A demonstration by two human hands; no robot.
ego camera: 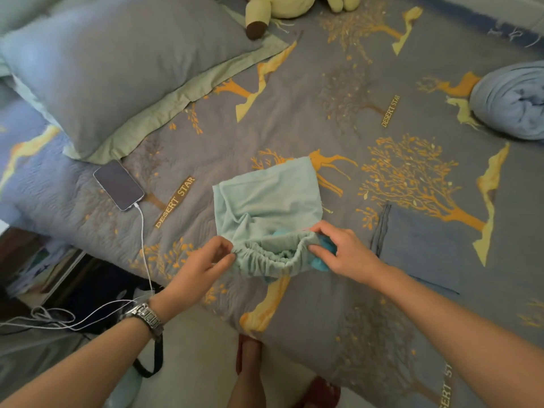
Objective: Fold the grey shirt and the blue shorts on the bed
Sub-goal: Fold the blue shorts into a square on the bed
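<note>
The pale blue shorts point(265, 201) lie on the bed, legs pointing away from me, their gathered elastic waistband point(270, 256) nearest me. My left hand point(203, 266) pinches the left end of the waistband. My right hand point(344, 251) grips its right end, where a brighter blue patch of cloth shows under the fingers. The waistband is stretched open between both hands. The grey shirt point(421, 245) lies folded into a flat rectangle on the bed, just right of my right hand.
A phone point(119, 185) on a white charging cable point(144, 245) lies left of the shorts, below a grey pillow point(117, 66). A rolled blue blanket point(512, 101) sits far right. A plush toy point(279, 10) is at the top. The bed edge point(229, 319) runs by my feet.
</note>
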